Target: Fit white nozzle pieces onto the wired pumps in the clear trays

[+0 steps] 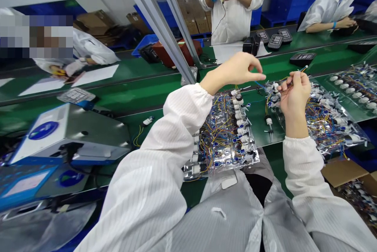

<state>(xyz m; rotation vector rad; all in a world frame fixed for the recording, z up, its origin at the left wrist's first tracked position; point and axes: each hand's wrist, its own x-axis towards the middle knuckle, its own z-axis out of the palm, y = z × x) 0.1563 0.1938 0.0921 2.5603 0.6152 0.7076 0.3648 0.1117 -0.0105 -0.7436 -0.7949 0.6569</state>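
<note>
My right hand [296,92] is closed, thumb and fingers pinching a bundle of thin wires [302,69] whose white connector end sticks out above. To its left, my left hand [239,70] reaches across with fingers apart and nothing visible in them. A blue wire [258,84] runs just below its fingertips. Beneath my right hand, a small white-and-black motor-like part [268,121] with yellow wires rests on the green bench. A clear plastic tray [255,157] of similar wired parts lies under my left forearm. Another wired batch in clear plastic [357,132] lies right of my right wrist.
Metal frame posts [156,20] rise ahead at the left. A boxy machine [88,130] stands left, near a loose wired part [148,121]. Black display units [302,58] sit on the green conveyor [141,101]. A cardboard box [343,171] is lower right. Co-workers [232,20] are across the line.
</note>
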